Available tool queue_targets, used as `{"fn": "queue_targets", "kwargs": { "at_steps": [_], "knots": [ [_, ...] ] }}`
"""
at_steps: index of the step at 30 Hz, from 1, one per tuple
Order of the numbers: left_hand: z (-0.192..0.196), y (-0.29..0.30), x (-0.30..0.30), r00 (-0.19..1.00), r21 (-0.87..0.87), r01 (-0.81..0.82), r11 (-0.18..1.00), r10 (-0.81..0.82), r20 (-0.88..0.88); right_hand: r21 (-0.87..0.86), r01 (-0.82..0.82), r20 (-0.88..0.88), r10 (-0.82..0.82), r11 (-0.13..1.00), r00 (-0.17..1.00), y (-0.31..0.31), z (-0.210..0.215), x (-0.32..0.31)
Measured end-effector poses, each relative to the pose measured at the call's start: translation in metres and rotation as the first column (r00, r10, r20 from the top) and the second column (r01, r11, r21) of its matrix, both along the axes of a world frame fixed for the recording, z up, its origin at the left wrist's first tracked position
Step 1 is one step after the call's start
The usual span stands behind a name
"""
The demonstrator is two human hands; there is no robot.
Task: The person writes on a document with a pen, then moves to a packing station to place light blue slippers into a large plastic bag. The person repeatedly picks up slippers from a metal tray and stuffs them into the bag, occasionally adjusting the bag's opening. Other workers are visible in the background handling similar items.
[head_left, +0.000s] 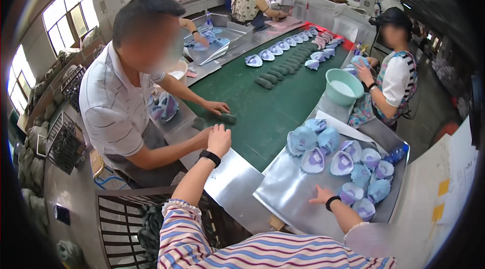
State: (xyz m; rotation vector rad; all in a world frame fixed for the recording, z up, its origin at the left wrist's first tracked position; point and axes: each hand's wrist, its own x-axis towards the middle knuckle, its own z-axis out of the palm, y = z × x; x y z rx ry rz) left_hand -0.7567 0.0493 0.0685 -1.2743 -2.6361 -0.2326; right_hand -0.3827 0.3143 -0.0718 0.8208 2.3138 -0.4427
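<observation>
My left hand (220, 140) reaches over the near edge of the green belt (247, 142), its fingers bent and drawn together. Whatever it may hold is hidden. Just beyond its fingertips is a dark green oblong piece (228, 118), under the hand of a person on the left. A second dark piece (199, 123) lies beside that person's other hand, close to mine. My right hand (319, 196) is open above the bare metal tray (283, 190), fingers apart and holding nothing. To its right sit several blue and purple cup-shaped fabric pieces (341, 163).
Rows of dark pieces (285, 69) and cup-shaped pieces (275, 50) lie farther along the belt. A mint-green basin (343, 87) stands near a person at right. A blue bottle (396, 154) lies on the tray's edge. A slatted crate (118, 223) of dark pieces is at lower left.
</observation>
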Motion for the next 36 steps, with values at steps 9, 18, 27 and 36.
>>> {"fn": "queue_targets", "kwargs": {
  "at_steps": [9,18,27,36],
  "knots": [
    [-0.024,0.07,-0.067,0.99,0.019,-0.011,1.0,0.008,0.138,0.253,0.071,0.24,-0.134,0.965,0.962,-0.007,-0.05,-0.028],
    [-0.025,0.093,-0.155,0.857,-0.117,-0.429,0.896,0.444,0.261,0.175,0.036,0.369,-0.099,0.984,0.924,-0.018,-0.017,-0.045],
    [-0.072,0.177,-0.084,0.71,-0.074,0.164,0.984,-0.066,0.701,0.212,0.11,0.378,-0.185,0.971,0.907,-0.016,-0.016,-0.051],
    [-0.116,0.142,-0.091,0.89,-0.151,-0.101,0.983,0.157,0.427,0.178,0.073,0.311,-0.127,0.981,0.942,-0.012,-0.032,-0.041]
  ]
}}
